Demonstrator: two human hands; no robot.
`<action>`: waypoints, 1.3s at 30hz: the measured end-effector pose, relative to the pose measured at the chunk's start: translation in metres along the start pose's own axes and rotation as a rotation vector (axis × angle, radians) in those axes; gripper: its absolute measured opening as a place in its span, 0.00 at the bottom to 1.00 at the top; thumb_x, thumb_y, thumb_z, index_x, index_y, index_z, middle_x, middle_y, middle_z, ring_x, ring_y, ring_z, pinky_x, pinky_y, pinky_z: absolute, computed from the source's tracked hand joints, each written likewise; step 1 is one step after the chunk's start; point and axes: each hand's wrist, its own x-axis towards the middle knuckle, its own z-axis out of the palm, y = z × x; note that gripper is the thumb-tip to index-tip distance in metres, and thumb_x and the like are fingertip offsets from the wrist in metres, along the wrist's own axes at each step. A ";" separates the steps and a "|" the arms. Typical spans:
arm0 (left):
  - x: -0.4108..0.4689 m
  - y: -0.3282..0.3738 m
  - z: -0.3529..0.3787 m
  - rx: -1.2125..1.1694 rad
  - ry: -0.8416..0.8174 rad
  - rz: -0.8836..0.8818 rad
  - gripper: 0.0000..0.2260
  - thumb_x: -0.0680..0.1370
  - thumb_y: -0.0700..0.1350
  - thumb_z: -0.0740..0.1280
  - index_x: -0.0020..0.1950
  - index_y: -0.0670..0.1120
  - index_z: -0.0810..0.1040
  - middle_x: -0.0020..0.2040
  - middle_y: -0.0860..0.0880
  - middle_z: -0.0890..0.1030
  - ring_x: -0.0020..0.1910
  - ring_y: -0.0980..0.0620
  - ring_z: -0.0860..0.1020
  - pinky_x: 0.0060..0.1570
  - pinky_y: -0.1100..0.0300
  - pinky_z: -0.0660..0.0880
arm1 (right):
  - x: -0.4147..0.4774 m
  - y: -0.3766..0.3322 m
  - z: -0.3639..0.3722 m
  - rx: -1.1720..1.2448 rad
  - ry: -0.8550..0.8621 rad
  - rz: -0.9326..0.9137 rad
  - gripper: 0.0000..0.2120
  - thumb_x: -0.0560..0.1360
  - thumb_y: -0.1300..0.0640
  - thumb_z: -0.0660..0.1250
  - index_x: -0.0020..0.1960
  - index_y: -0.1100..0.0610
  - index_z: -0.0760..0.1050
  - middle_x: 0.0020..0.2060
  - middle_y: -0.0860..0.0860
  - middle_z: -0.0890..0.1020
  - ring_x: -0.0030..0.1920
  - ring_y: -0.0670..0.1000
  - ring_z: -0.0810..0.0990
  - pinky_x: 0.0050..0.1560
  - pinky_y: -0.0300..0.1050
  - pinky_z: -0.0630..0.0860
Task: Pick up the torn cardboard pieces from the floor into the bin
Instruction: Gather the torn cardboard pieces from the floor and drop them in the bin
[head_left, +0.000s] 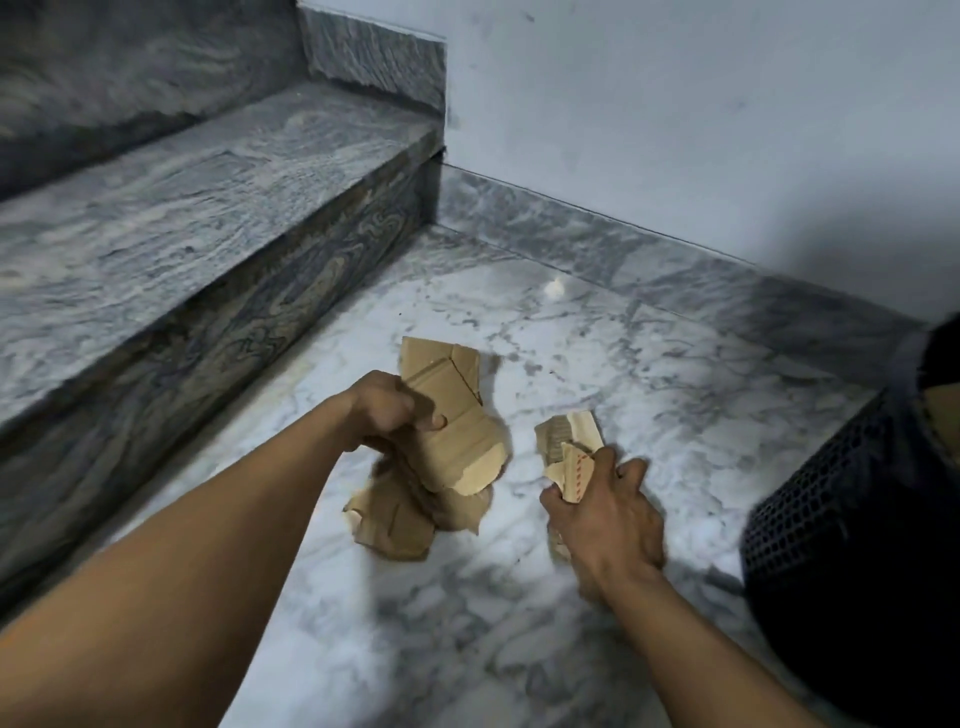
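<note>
1. While both arms are stretched over the marble floor (649, 374), the left hand (387, 410) is seen with fingers curled round a large torn cardboard piece (452, 415), gripped at its left edge near the floor's middle.
2. A bunch of smaller cardboard scraps (571, 447) is clutched by the right hand (605, 512), held low; contact with the floor cannot be judged.
3. A crumpled cardboard heap (400, 519) is recorded lying on the floor, partly covered by the large piece.
4. A black mesh bin (831, 519) is noted at the floor's right edge, near the right hand.
5. A small white scrap (555, 288) is observed by the far edge; a grey stair step (208, 208) is set along the left edge.
</note>
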 end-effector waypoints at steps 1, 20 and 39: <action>-0.004 -0.005 -0.003 -0.041 0.001 0.008 0.16 0.69 0.46 0.81 0.52 0.44 0.81 0.50 0.44 0.83 0.48 0.44 0.83 0.43 0.54 0.83 | -0.001 0.001 -0.001 0.000 -0.007 -0.015 0.33 0.69 0.29 0.61 0.62 0.51 0.58 0.54 0.55 0.66 0.44 0.59 0.79 0.38 0.47 0.67; -0.085 -0.058 0.049 0.085 0.140 -0.121 0.17 0.67 0.46 0.82 0.48 0.45 0.79 0.48 0.44 0.81 0.45 0.45 0.80 0.38 0.54 0.81 | -0.008 -0.007 -0.059 0.086 -0.025 -0.093 0.37 0.68 0.30 0.64 0.66 0.53 0.60 0.57 0.56 0.67 0.43 0.60 0.77 0.38 0.49 0.73; -0.165 0.289 0.059 -0.271 -0.201 0.560 0.13 0.76 0.42 0.75 0.41 0.47 0.71 0.21 0.53 0.71 0.21 0.58 0.73 0.31 0.62 0.74 | 0.061 0.116 -0.422 -0.165 0.304 -0.008 0.43 0.64 0.26 0.59 0.69 0.53 0.64 0.60 0.60 0.74 0.53 0.63 0.75 0.45 0.51 0.68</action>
